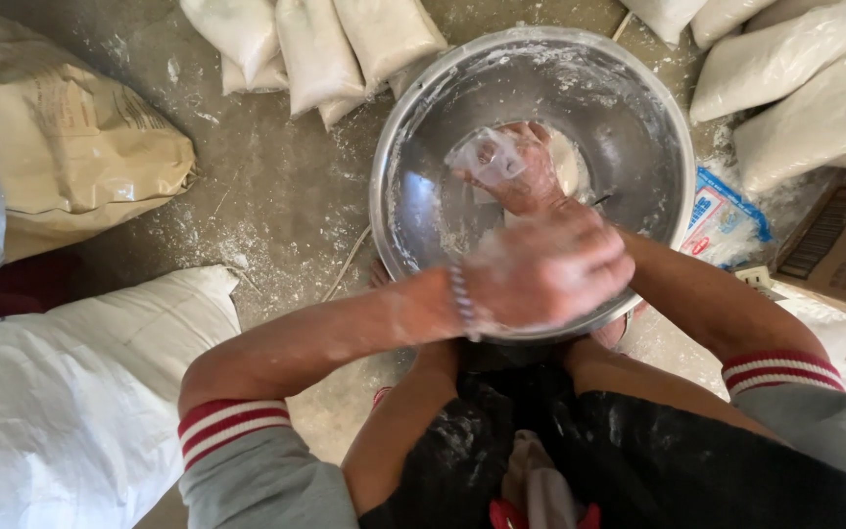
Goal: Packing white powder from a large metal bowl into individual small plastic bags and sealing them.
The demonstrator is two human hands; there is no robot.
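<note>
Large round steel bowl (638, 127) on dusty concrete floor (276, 186), white powder inside. Right hand (521, 171) in bowl, fingers gripping small clear plastic cup (487, 155). Left hand (545, 269) crosses above near rim, fingers curled, powder-coated, apparently empty.

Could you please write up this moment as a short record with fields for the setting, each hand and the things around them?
setting: dusty concrete floor strewn with white powder, seen from above
bowl: large round metal bowl, powder-smeared inside
right hand: right hand reaches into the bowl and grips a small clear plastic bag
left hand: left hand lies over the right wrist above the bowl's near rim, powder-coated, bead bracelet on its wrist
around: filled clear bags of white powder beyond the bowl, brown paper sack and white woven sack on the left
</note>
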